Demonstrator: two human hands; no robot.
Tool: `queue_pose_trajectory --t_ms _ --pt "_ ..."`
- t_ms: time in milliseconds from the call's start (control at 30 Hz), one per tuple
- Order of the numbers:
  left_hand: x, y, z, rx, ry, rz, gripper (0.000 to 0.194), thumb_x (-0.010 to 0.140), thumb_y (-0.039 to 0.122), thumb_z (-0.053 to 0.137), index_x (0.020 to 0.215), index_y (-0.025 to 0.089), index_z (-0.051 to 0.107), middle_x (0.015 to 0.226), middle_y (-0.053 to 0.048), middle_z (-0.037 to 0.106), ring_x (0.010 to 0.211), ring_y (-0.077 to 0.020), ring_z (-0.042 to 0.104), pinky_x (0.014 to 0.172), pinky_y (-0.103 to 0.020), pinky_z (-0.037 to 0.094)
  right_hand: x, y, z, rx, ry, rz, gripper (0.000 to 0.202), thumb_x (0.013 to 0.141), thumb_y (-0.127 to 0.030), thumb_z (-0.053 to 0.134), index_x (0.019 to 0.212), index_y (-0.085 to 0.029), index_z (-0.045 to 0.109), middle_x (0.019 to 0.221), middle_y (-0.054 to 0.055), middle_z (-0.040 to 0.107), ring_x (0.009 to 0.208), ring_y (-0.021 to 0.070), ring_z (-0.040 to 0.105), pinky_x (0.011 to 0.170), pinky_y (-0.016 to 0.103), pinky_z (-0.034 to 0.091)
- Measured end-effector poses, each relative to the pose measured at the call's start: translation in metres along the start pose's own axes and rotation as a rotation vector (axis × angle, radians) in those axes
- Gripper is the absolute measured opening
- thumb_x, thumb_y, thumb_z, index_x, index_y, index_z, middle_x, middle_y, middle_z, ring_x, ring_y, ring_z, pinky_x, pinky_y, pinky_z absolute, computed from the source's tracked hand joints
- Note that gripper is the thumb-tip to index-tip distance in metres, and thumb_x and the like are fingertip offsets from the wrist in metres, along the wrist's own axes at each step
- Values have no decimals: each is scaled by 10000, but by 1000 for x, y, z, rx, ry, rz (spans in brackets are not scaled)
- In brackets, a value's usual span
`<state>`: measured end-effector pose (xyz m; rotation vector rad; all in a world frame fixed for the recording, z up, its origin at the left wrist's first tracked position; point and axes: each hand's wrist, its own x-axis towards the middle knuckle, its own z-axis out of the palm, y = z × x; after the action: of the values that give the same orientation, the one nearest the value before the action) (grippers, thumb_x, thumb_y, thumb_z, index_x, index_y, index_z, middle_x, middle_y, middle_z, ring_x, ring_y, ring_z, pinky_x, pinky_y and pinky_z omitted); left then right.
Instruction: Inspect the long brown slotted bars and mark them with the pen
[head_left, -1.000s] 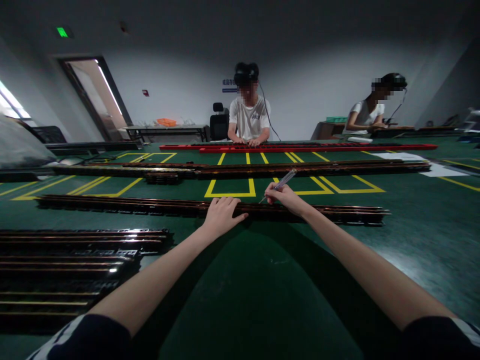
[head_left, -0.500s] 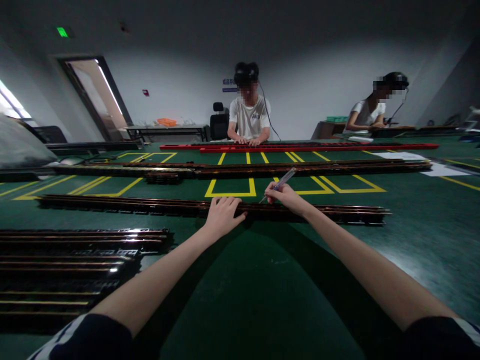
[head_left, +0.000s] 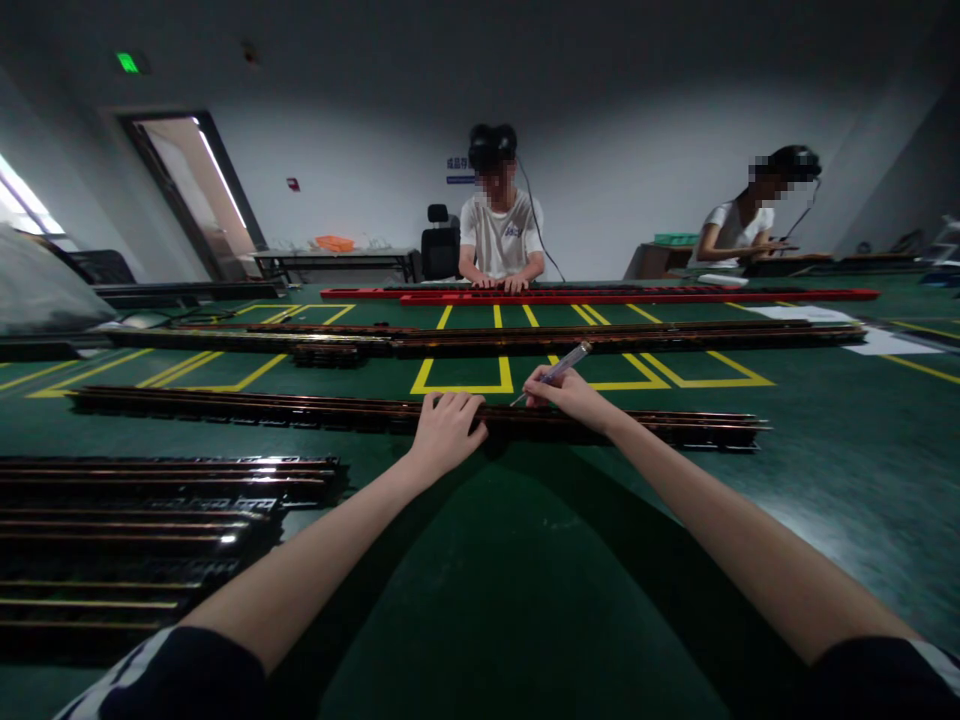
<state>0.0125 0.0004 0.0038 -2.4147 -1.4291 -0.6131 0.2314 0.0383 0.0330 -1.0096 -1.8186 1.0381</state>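
Observation:
A long dark track-like strip [head_left: 247,408] with copper-coloured lines lies across the green table in front of me. My left hand [head_left: 448,430] rests over its middle, fingers bent over the far edge and thumb pointing right along the near side. Just to the right, my right hand [head_left: 568,395] grips a slim screwdriver-like tool [head_left: 564,362] with a clear handle. The tool slants, its thin tip pointing down and left at the strip's top. Whether the tip touches the strip I cannot tell.
More dark strips [head_left: 150,540] lie at the near left. Beyond the yellow tape is another long strip [head_left: 630,338], with a short piece [head_left: 326,355] beside it. Farther back, a person [head_left: 501,235] touches red strips [head_left: 637,295]; another person [head_left: 739,230] sits at the right.
The dark strip has shifted slightly left. My right hand and the tool have moved a little left, and the tool leans lower. My left hand stays nearly in place, its thumb drawn in slightly.

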Motion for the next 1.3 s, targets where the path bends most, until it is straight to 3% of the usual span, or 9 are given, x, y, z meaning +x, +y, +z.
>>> queue_pose_trajectory --t_ms 333,800,1300 --pt "0 0 2 13 12 13 319 895 238 428 1157 184 602 1167 -91 668 1099 -257 583 965 -457 371 1 0 2 -15 -7 -28 175 776 -341 644 722 -188 579 644 9 655 608 136 588 639 304 477" --pt "0 -1 3 15 10 19 320 888 202 429 1152 178 607 1160 -89 672 1082 -252 584 973 -460 364 -1 -6 1 -1 31 38 128 797 -205 598 674 -195 565 590 -11 624 600 127 592 696 312 494" --pt "-1 0 -1 9 -24 4 393 859 93 385 1181 155 602 1199 -96 659 1120 -243 577 989 -463 368 0 1 0 -9 15 44 135 789 -275 607 693 -191 562 610 -15 614 624 128 587 714 323 486"
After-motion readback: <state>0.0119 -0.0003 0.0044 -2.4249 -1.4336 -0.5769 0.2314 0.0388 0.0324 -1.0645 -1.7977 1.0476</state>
